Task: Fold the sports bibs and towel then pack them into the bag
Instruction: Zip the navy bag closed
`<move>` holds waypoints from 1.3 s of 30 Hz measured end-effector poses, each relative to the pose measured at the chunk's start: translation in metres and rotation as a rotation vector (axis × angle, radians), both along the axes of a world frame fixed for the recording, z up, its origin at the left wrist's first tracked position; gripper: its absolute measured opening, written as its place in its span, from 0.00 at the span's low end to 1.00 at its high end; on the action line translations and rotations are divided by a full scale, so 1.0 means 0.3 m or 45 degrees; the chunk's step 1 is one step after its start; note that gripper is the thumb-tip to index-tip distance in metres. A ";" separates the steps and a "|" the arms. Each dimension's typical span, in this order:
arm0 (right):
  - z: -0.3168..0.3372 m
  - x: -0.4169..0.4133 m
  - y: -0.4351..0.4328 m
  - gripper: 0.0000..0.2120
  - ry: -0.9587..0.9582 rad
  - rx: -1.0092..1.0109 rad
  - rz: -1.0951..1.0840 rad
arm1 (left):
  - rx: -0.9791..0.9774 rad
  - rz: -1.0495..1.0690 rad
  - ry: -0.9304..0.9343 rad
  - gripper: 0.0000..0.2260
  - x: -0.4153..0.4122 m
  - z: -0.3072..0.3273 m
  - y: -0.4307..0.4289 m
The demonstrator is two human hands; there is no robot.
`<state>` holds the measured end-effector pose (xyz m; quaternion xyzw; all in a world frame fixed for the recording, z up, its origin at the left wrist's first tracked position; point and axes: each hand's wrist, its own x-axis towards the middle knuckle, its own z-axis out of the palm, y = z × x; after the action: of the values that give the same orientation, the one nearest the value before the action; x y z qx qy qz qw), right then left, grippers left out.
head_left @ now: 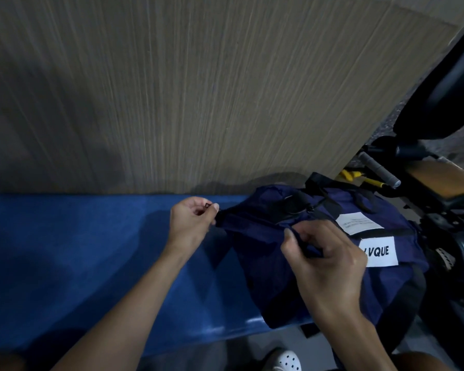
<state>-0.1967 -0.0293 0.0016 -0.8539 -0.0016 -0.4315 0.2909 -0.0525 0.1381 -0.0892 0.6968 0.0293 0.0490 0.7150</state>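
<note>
Head view: the bag (pixel 257 263) lies slumped on the blue bench (pixel 91 250), toward 4 o'clock in the frame, its right end overhanging the bench. It is dark navy cloth, thin and creased, so it looks light and floppy. I judge it will sag and fold wherever it is not held, and its mouth will not stay open by itself. The firmer parts are the better holds: the black straps at its 12 o'clock side and the seam line across the top.

The left hand (pixel 192 218), at the bag's 9 o'clock end, has its fingers curled, with thumb and forefinger pressed together on a small dark tab (pixel 208 205). This is probably a zip pull, though it is too small to be sure. The right hand (pixel 324 258), over the middle of the bag, pinches a ridge of cloth between thumb and curled fingers, just left of the white label (pixel 378 251).

No bibs or towel show here. They may be inside the bag, but that cannot be told.
</note>
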 end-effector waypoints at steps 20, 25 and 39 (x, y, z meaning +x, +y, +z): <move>0.061 0.039 -0.025 0.03 -0.109 -0.020 -0.009 | 0.152 -0.009 0.112 0.07 0.002 -0.076 0.024; 0.026 0.037 0.011 0.03 -0.076 -0.024 0.055 | 0.353 -0.018 0.099 0.06 0.035 -0.131 0.036; -0.105 0.073 0.084 0.06 0.270 0.042 0.408 | 0.444 -0.277 -0.801 0.11 -0.135 0.410 -0.025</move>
<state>-0.1748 -0.0042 -0.0298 -0.8785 -0.0997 -0.2874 0.3684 -0.0929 0.1306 0.0337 0.7580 -0.2749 0.1887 0.5606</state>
